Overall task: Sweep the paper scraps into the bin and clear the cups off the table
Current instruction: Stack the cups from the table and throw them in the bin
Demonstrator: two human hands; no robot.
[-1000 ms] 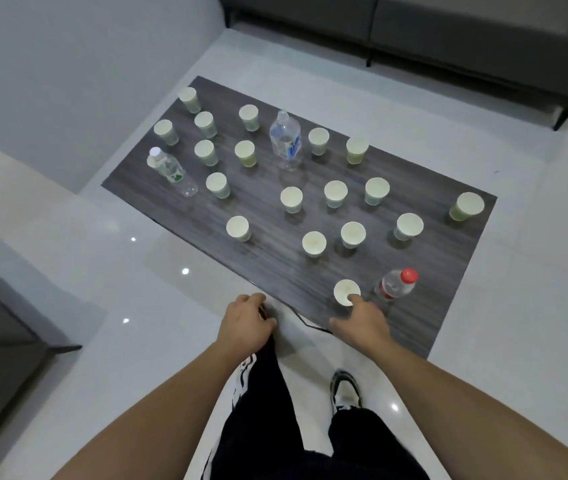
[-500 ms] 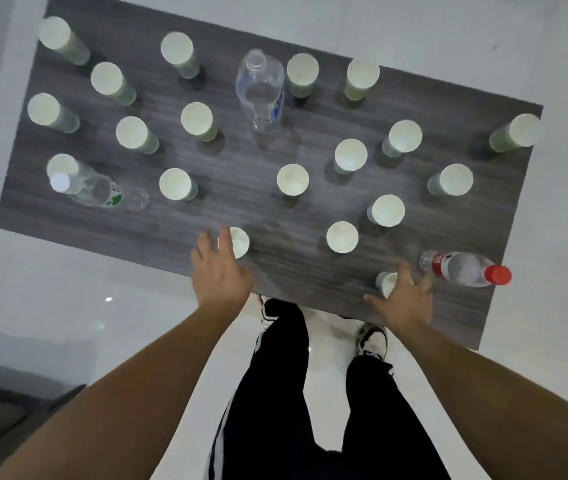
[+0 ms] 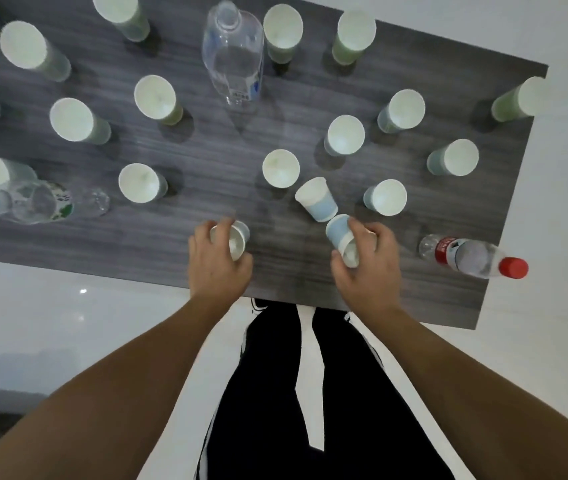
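You have a cup in each hand at the near edge of the worktop [image 3: 310,282]: your left hand [image 3: 218,263] has its grip curled round a small cup [image 3: 237,237], and your right hand [image 3: 367,261] holds a tilted blue cup [image 3: 339,232]. That tilted cup's base sits just beside another blue cup [image 3: 317,199], already leaning, so a careless lift could knock it flat and send it into the upright cups around it. Mind the red-capped bottle [image 3: 473,256] lying on its side near your right wrist; a nudge would roll it off the edge. Many cups are still spread across the worktop. No bin or paper scraps show here.
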